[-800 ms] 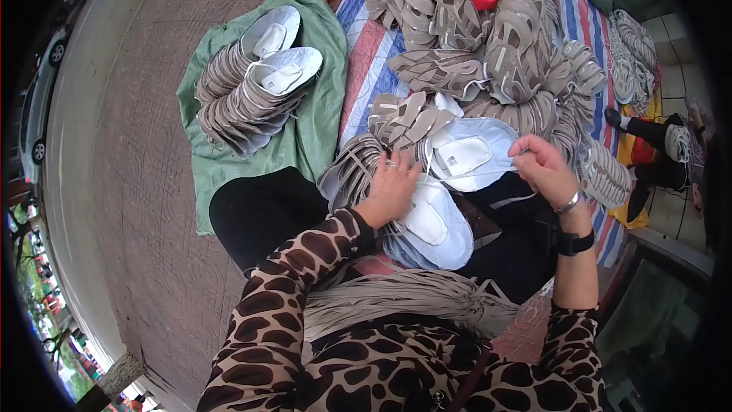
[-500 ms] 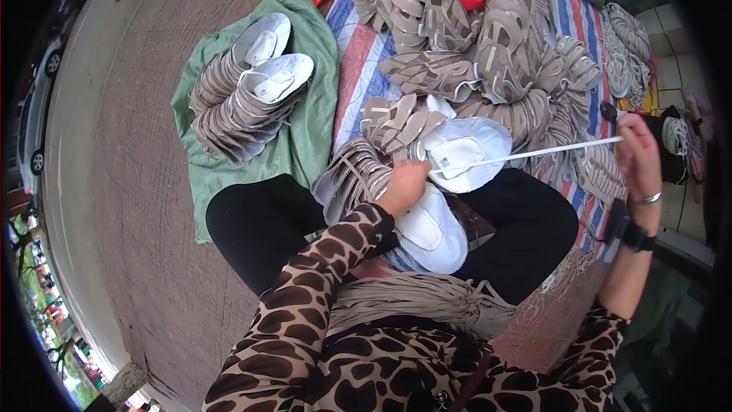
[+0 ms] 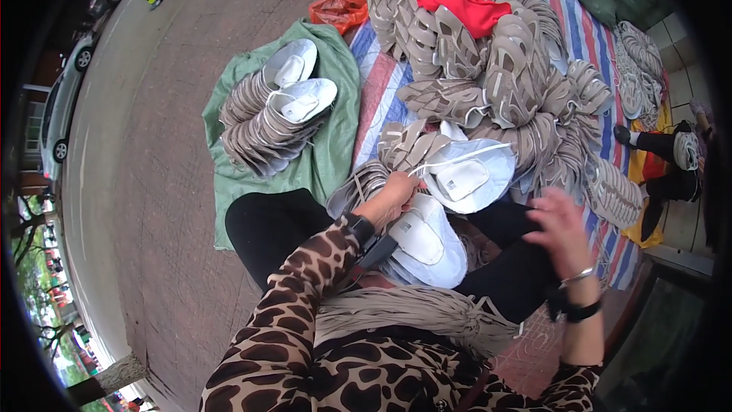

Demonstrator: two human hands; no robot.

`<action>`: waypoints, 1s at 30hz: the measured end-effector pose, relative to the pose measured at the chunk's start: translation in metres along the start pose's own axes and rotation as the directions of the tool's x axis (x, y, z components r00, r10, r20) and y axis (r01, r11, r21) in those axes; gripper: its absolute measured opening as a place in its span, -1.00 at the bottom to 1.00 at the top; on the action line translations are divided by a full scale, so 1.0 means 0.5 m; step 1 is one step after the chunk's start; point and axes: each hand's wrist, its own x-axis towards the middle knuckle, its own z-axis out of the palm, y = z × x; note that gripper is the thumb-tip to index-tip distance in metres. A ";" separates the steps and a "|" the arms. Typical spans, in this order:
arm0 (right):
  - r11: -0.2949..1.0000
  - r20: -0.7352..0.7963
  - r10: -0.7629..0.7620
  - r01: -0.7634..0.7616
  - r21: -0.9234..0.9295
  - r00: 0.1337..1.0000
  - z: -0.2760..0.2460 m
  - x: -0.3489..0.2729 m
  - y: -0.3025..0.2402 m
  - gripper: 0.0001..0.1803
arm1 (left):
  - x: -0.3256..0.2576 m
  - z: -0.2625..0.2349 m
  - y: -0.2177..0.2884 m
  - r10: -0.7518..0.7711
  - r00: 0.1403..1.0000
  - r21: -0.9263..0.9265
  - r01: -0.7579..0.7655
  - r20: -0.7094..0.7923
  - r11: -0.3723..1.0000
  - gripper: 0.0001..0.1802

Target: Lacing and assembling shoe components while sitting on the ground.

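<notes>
A white shoe upper point(image 3: 463, 175) lies on the person's lap, atop a stack of like pieces, and a pale cord point(image 3: 465, 157) runs across its top edge. The left hand point(image 3: 393, 200) is clenched on the near end of that cord, knuckles up, touching the left rim of the upper. Just below the grip lies a second white upper point(image 3: 423, 240), overlapping the first. Right of the grip and a little lower, the right hand point(image 3: 555, 227) hangs in the air above the black trouser leg — blurred, fingers spread, holding nothing, with a bracelet and a dark watch point(image 3: 573, 310) on its wrist. Below the grip a bundle of beige cords point(image 3: 415, 313) lies across the lap against the leopard-print sleeve point(image 3: 301, 313). Above the grip, fanned grey sole pieces point(image 3: 412, 143) rest on a striped tarp point(image 3: 379, 91), and further above rises a large heap of grey soles point(image 3: 488, 53) with a red cloth point(image 3: 461, 1) on top. To the upper left of the grip, well apart, two rows of finished uppers point(image 3: 271, 118) stand on a green cloth point(image 3: 332, 152) — an orange bag point(image 3: 337, 9) beyond them.
</notes>
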 end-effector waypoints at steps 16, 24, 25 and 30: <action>0.875 0.202 -0.031 -0.071 0.479 0.979 0.306 0.282 0.065 -0.24 | -0.219 0.030 0.250 0.717 0.682 -0.162 -0.731 -0.144 0.663 -0.78; 0.988 -0.052 0.155 -0.155 0.006 0.987 0.259 0.461 0.120 -0.18 | 0.112 -0.052 0.279 0.585 0.750 0.077 -0.593 -0.309 0.801 -0.80; 0.982 0.043 0.135 -0.128 -0.142 0.990 0.257 0.447 0.115 -0.11 | 0.127 -0.075 0.270 0.568 0.765 0.056 -0.581 -0.303 0.812 -0.82; 0.761 0.202 0.072 0.077 -0.644 0.977 0.220 0.409 0.226 0.22 | 0.166 -0.060 0.266 0.525 0.824 -0.168 -0.560 -0.214 0.811 -0.83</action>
